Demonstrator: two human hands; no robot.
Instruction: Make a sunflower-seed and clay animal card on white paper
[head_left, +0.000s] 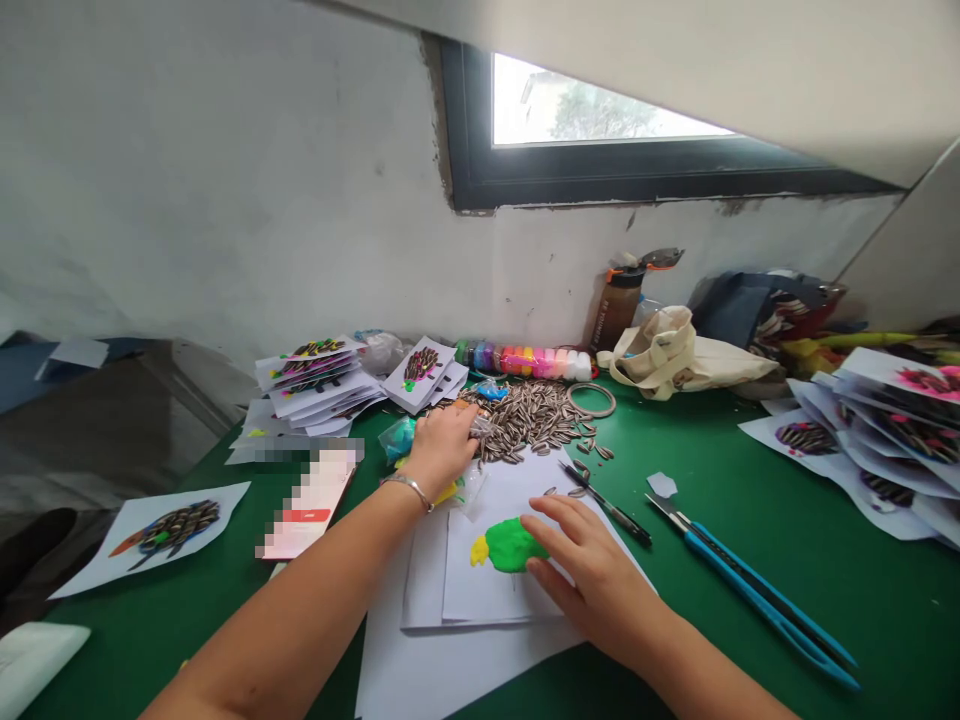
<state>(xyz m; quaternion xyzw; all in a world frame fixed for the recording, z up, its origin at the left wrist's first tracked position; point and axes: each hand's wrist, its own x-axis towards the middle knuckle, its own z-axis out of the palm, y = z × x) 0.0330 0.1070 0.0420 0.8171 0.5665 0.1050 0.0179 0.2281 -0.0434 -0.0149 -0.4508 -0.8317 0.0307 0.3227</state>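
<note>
On a sheet of white paper (pixel 480 590) lies a flat oval of green modelling clay (pixel 510 547), with a small yellow clay piece (pixel 478 550) at its left end. My right hand (pixel 574 555) is open, fingers apart, its fingertips at the clay's right edge and covering part of it. Farther forward, my left hand (pixel 442 445) reaches among small plastic bags of coloured clay, beside a heap of striped sunflower seeds (pixel 525 415). Its fingers are curled downward near clear plastic and something orange; what they hold is hidden.
A black pen (pixel 611 505) and blue-handled tweezers (pixel 765 590) lie to the right. Stacked picture cards (pixel 322 385) stand back left, more cards (pixel 885 440) far right. Behind are a clay tube pack (pixel 525 360), tape ring (pixel 592 400), bottle (pixel 619 305), cloth bag (pixel 675 355). A phone (pixel 311 500) lies left.
</note>
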